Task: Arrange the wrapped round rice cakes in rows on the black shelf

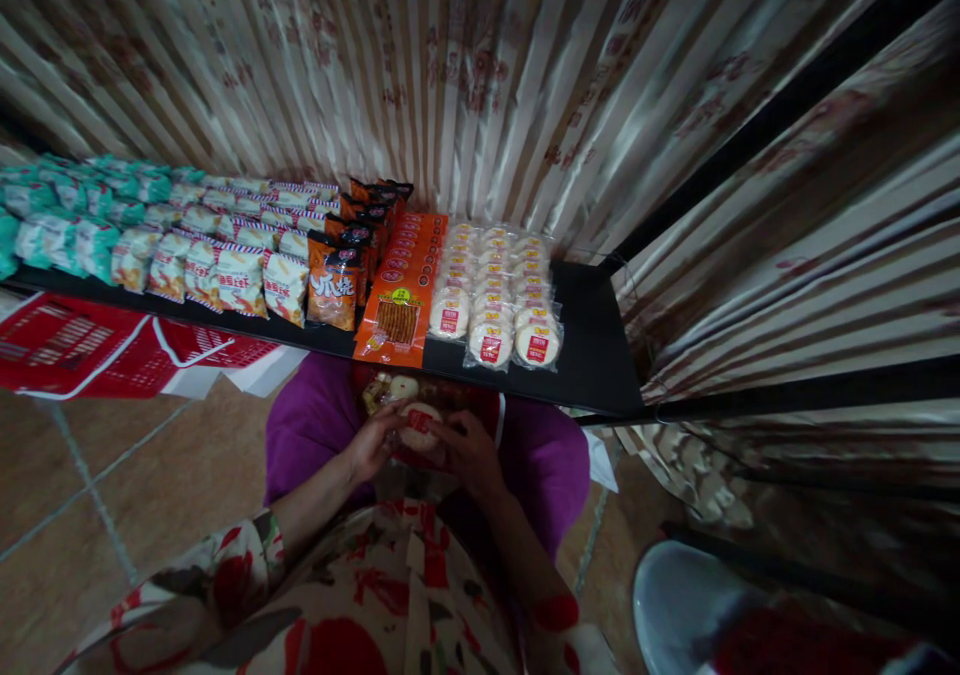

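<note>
A round white rice cracker packet (420,427) with a red label is held over my lap. My left hand (373,441) grips its left edge, and my right hand (472,451) pinches it from the right. Just beyond it, between my knees, a dark red bag (491,405) lies partly under the shelf, with other wrapped snacks (386,390) showing in it. On the black shelf (592,330) above stand three rows of matching cracker packets (492,343). To their left lies a flat orange snack packet (400,290).
Orange-and-black bags (332,283), white striped snack bags (241,280) and green packets (94,245) fill the shelf's left part. A red bag (71,345) stands under it. A curtain (465,75) hangs behind, with black rails (787,105) at right. A pale stool (686,605) stands lower right.
</note>
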